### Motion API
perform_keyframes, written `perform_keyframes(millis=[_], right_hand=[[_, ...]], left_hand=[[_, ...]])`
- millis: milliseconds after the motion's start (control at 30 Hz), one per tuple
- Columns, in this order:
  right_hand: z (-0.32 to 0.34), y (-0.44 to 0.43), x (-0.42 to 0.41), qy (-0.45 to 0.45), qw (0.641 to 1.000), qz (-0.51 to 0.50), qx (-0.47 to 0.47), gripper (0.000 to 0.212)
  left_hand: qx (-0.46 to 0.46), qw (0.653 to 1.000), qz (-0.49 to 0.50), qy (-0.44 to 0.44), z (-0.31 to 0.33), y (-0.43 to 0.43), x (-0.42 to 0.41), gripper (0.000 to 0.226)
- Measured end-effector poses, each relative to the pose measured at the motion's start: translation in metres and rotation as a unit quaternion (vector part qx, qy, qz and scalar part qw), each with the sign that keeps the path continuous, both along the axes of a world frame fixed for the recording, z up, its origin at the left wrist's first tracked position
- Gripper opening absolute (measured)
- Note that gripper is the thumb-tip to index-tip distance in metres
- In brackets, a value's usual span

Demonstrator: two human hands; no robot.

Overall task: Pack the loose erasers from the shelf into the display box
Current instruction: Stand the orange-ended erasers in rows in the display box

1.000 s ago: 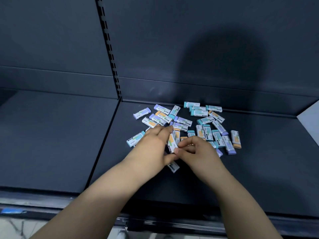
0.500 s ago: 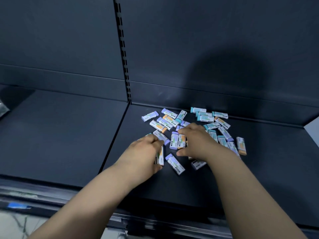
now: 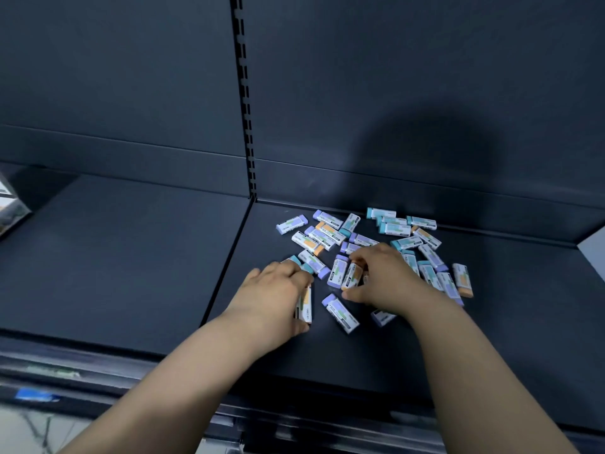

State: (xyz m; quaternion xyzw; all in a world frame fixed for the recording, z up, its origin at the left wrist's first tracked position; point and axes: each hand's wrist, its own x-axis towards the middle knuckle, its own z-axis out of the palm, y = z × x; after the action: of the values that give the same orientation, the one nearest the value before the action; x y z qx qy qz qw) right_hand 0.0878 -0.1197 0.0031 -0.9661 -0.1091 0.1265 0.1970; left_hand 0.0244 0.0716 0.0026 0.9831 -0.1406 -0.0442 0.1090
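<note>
The erasers (image 3: pixel 394 228) look light, stiff, slick-sleeved; best pinched across the long sides; the left hand (image 3: pixel 271 296) grips a few; fingers of the right hand (image 3: pixel 388 276) pinch an orange-ended eraser (image 3: pixel 352 273).

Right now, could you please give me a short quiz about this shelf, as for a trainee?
1. True or false: the left hand grips erasers.
2. Where does the loose pile lie? A floor; B dark shelf; C box.
3. Fill in: the lone eraser between the left hand and the right hand has a ___ end.
Key: 1 true; 2 B; 3 purple.
</note>
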Motion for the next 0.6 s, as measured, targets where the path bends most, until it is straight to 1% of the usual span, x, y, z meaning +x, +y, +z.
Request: perform_keyframes(millis=[100, 200, 233, 267, 300, 333, 400, 467, 600], right_hand=[[0.007, 0.002, -0.014, 0.0, 0.99, -0.034, 0.135, 0.063], [0.014, 0.017, -0.034, 0.062, 0.961, -0.025, 0.27, 0.049], [0.014, 0.022, -0.04, 0.076, 0.953, -0.011, 0.291, 0.047], [0.013, 0.028, -0.046, 0.08, 0.953, 0.007, 0.292, 0.048], [0.011, 0.033, -0.051, 0.075, 0.959, 0.026, 0.273, 0.049], [0.008, 0.037, -0.055, 0.061, 0.969, 0.045, 0.235, 0.05], [-0.001, 0.041, -0.06, 0.013, 0.989, 0.082, 0.123, 0.054], [-0.008, 0.043, -0.063, -0.022, 0.995, 0.086, 0.041, 0.058], [-0.012, 0.045, -0.063, -0.072, 0.994, 0.081, -0.033, 0.058]], left_hand=[[-0.003, 1.0, 0.0, -0.006, 0.004, 0.003, -0.001, 0.071], [0.007, 1.0, -0.003, -0.012, 0.008, 0.007, -0.003, 0.073], [0.015, 1.0, -0.003, -0.01, 0.009, 0.009, -0.003, 0.073], [0.023, 1.0, -0.003, -0.006, 0.01, 0.011, -0.004, 0.074], [0.03, 1.0, -0.004, -0.001, 0.012, 0.014, -0.004, 0.073], [0.037, 0.999, -0.005, 0.003, 0.013, 0.018, -0.005, 0.072], [0.045, 0.999, -0.01, 0.008, 0.014, 0.024, -0.006, 0.069], [0.049, 0.999, -0.019, 0.012, 0.013, 0.029, -0.007, 0.068], [0.058, 0.997, -0.041, 0.035, 0.005, 0.032, -0.011, 0.069]])
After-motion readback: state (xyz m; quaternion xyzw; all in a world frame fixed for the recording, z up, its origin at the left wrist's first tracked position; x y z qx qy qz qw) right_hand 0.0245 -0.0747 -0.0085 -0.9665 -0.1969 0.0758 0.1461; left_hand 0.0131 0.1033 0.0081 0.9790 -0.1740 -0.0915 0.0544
